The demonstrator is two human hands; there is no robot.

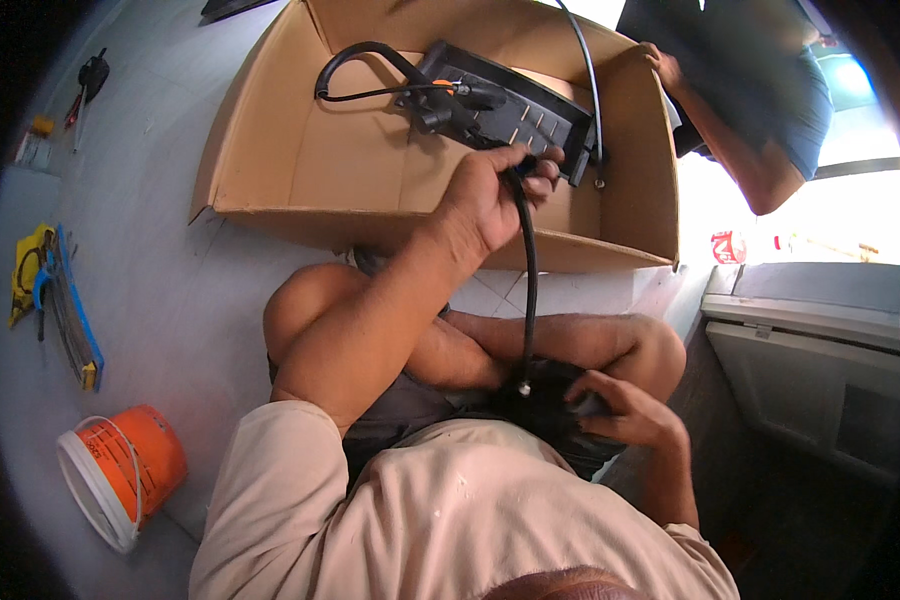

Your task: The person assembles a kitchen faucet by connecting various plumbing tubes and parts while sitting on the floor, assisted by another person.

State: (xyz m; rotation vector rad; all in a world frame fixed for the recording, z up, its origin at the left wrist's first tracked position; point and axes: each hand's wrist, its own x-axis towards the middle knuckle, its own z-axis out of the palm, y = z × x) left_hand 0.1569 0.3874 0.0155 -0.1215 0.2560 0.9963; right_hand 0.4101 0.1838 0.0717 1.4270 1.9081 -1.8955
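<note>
My left hand (500, 190) reaches over the near side of an open cardboard box (310, 225), its fingers closed round a black flexible hose (529, 270). From there the hose hangs toward my lap, ending in a small metal fitting. Inside the box lies a long black tray-like unit (510, 105) with pale slots. Against it rests a black tubular fitting (435, 118) with an orange part and a looped black hose (355, 52). My right hand (625, 410) is over my lap beside the hose's metal end, fingers bent and apart, holding nothing that I can see.
Another person's hand (660, 65) rests on the box's right edge. A thin hose (592, 80) hangs over the far side. Left of me are an orange bucket (155, 465), a blue hacksaw (75, 310) and a yellow item (28, 270). A pale cabinet (810, 300) stands at right.
</note>
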